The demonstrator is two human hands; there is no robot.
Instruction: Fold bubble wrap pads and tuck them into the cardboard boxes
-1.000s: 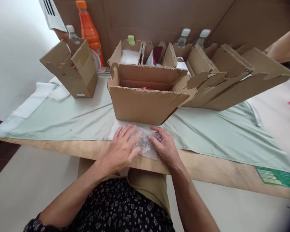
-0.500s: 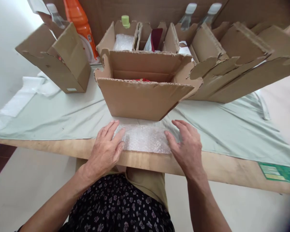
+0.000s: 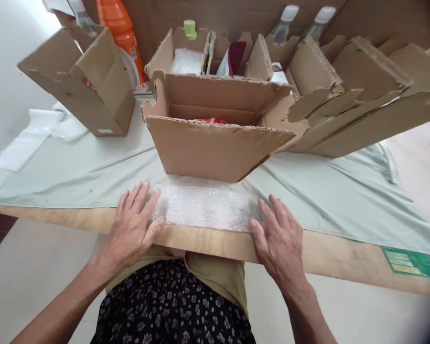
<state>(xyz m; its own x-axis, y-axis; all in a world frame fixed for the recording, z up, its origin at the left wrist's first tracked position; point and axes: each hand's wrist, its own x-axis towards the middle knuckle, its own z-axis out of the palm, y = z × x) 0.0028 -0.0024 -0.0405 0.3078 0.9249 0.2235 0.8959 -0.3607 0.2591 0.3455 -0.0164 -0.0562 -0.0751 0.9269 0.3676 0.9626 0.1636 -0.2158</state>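
A clear strip of bubble wrap (image 3: 206,208) lies flat along the table's front edge, between my hands. My left hand (image 3: 134,224) rests at its left end with the fingers spread, the thumb and index finger touching the wrap. At the right end is my right hand (image 3: 277,234), fingers stretched out, its thumb and fingertips on or right by the wrap. Neither hand grips anything. Just behind the strip stands an open cardboard box (image 3: 208,150) with something red (image 3: 213,120) low inside it, mostly hidden by the front wall.
More open cardboard boxes (image 3: 311,67) stand behind and to the right, one holding bubble wrap (image 3: 188,61). Another box (image 3: 107,95) and an orange bottle (image 3: 123,38) are at the left. Loose white wrap (image 3: 28,138) lies far left. A green label (image 3: 413,263) sits on the wooden edge (image 3: 344,258).
My left hand has slid to the left and my right hand slightly toward me, so more of the bubble wrap shows between them. The camera view has shifted slightly.
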